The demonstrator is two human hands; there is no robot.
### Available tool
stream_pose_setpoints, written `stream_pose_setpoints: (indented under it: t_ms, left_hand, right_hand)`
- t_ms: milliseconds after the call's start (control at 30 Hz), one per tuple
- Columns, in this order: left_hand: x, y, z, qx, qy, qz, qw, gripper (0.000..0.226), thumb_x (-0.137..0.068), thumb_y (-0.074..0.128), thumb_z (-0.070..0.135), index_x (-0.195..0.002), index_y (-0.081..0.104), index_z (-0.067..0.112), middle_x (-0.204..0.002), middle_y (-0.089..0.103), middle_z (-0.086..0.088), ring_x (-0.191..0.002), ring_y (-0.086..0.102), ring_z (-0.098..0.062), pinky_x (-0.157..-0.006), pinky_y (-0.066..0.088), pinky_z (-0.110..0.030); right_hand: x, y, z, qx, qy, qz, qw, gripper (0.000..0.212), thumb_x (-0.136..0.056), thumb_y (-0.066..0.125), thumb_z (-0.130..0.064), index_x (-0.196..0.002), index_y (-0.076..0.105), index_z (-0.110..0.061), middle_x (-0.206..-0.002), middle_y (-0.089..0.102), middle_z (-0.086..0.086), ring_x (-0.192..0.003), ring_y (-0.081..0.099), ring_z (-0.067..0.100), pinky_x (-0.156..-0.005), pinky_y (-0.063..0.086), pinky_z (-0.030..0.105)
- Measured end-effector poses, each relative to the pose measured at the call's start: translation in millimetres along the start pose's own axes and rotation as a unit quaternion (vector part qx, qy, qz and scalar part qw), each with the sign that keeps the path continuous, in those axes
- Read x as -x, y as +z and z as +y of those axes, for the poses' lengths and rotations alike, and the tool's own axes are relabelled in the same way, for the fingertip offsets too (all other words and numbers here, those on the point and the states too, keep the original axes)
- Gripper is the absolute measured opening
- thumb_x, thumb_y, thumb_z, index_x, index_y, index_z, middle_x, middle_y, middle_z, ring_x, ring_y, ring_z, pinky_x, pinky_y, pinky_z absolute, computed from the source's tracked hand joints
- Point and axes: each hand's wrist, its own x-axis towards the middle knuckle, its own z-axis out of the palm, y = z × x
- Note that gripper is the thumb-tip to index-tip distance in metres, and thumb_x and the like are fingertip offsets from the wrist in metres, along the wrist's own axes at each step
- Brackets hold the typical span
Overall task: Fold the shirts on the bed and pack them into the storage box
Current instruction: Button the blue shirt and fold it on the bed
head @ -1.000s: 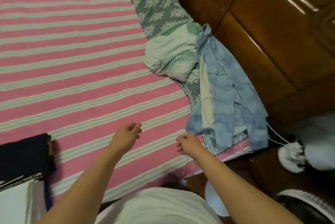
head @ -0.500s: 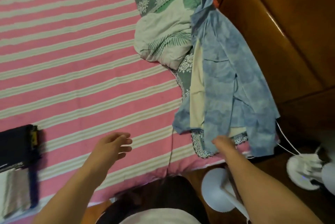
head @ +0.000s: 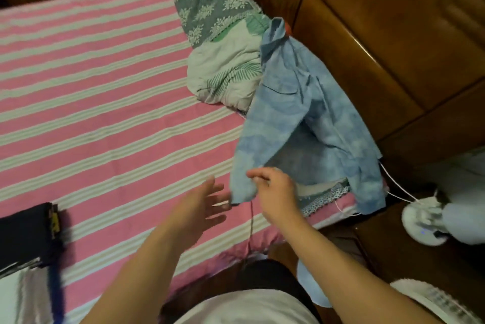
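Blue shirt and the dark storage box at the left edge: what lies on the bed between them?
In the head view, only bare pink-striped sheet and the open left hand lie between the blue shirt and the storage box.

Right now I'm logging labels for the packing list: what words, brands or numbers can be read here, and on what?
None can be read.
Yellow patch on the dark box at the left edge: too blurred to tell if it is text.
Blue shirt: no visible tag or print.
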Motion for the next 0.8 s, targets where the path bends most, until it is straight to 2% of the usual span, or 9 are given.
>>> stream_pose_setpoints:
  t_ms: [100, 167, 267, 333, 400, 533, 667, 733, 800]
  left_hand:
    - [8, -16, 22, -0.015, 0.033, -0.069, 0.997, 0.029, -0.103, 0.054, 0.033, -0.101, 0.07, 0.009, -0.087, 0.074, -0.012, -0.073, 0.071, -0.021, -0.067, 0.057, -0.032]
    - [16, -51, 29, -0.109, 0.11, 0.003, 0.988, 0.019, -0.1, 0.061, 0.017, -0.087, 0.069, 0.007, -0.071, 0.07, -0.008, -0.056, 0.066, -0.014, -0.051, 0.051, -0.024]
    - [20, -159, 14, -0.424, 0.155, 0.19, 0.872, 0.024, -0.097, 0.065, 0.028, -0.079, 0.068, 0.012, -0.071, 0.067, -0.007, -0.067, 0.064, -0.026, -0.059, 0.044, -0.03]
    - [24, -254, -16, -0.535, 0.073, 0.272, 0.796, 0.021, -0.093, 0.063, 0.036, -0.091, 0.072, 0.016, -0.088, 0.072, -0.009, -0.085, 0.068, -0.034, -0.072, 0.051, -0.035]
    - [32, -345, -57, -0.556, -0.028, 0.304, 0.773, 0.024, -0.092, 0.06, 0.034, -0.102, 0.073, 0.017, -0.104, 0.072, -0.012, -0.097, 0.068, -0.035, -0.08, 0.052, -0.039]
    - [53, -466, -159, -0.505, -0.202, 0.343, 0.766, 0.06, -0.095, 0.046, 0.061, -0.136, 0.057, 0.018, -0.138, 0.054, -0.012, -0.127, 0.05, -0.035, -0.103, 0.041, -0.048]
    - [28, -493, -231, -0.493, -0.165, 0.294, 0.802, 0.057, -0.095, 0.046, 0.047, -0.146, 0.05, 0.022, -0.144, 0.054, -0.012, -0.129, 0.051, -0.038, -0.105, 0.044, -0.045]
    - [48, -447, -211, -0.408, -0.105, 0.261, 0.869, 0.035, -0.102, 0.051, 0.032, -0.129, 0.064, 0.013, -0.13, 0.064, -0.017, -0.112, 0.061, -0.032, -0.093, 0.047, -0.035]
    - [59, -408, -192, -0.323, -0.054, 0.254, 0.91, 0.013, -0.1, 0.056, 0.017, -0.091, 0.065, 0.016, -0.096, 0.066, -0.011, -0.083, 0.057, -0.022, -0.074, 0.042, -0.031]
  right_hand:
    - [39, 40, -48, 0.017, -0.082, -0.076, 0.994, 0.027, -0.093, 0.06, -0.003, -0.105, 0.079, -0.017, -0.103, 0.074, -0.004, -0.096, 0.066, 0.01, -0.089, 0.052, 0.024]
    - [60, 67, -64, -0.001, -0.09, -0.132, 0.987, 0.027, -0.093, 0.062, -0.008, -0.112, 0.076, -0.019, -0.106, 0.075, -0.002, -0.098, 0.068, 0.008, -0.089, 0.053, 0.025]
    - [79, 101, -68, -0.069, -0.033, -0.141, 0.987, 0.025, -0.096, 0.061, -0.012, -0.119, 0.069, -0.021, -0.106, 0.074, 0.001, -0.101, 0.069, 0.01, -0.089, 0.055, 0.027]
    - [80, 122, -51, -0.007, 0.006, -0.084, 0.996, 0.022, -0.095, 0.063, -0.015, -0.115, 0.07, -0.02, -0.106, 0.072, -0.001, -0.101, 0.067, 0.014, -0.086, 0.052, 0.027]
    - [79, 141, -23, 0.073, 0.072, -0.063, 0.993, 0.017, -0.094, 0.063, -0.015, -0.109, 0.069, -0.02, -0.104, 0.069, 0.001, -0.102, 0.066, 0.021, -0.084, 0.05, 0.029]
    - [82, 169, 26, 0.188, 0.146, -0.123, 0.963, 0.013, -0.095, 0.061, -0.015, -0.105, 0.064, -0.024, -0.114, 0.069, 0.005, -0.107, 0.064, 0.029, -0.094, 0.052, 0.039]
    - [71, 189, 19, 0.303, 0.148, -0.201, 0.92, 0.014, -0.099, 0.058, -0.017, -0.111, 0.064, -0.014, -0.116, 0.065, 0.009, -0.106, 0.06, 0.027, -0.084, 0.046, 0.033]
    - [48, 202, 11, 0.366, 0.115, -0.22, 0.897, 0.014, -0.098, 0.056, -0.018, -0.108, 0.066, -0.016, -0.12, 0.066, 0.013, -0.11, 0.06, 0.031, -0.09, 0.049, 0.034]
    - [10, 221, 5, 0.414, 0.069, -0.227, 0.879, 0.021, -0.096, 0.056, -0.018, -0.113, 0.069, -0.015, -0.125, 0.066, 0.015, -0.114, 0.061, 0.034, -0.095, 0.049, 0.036]
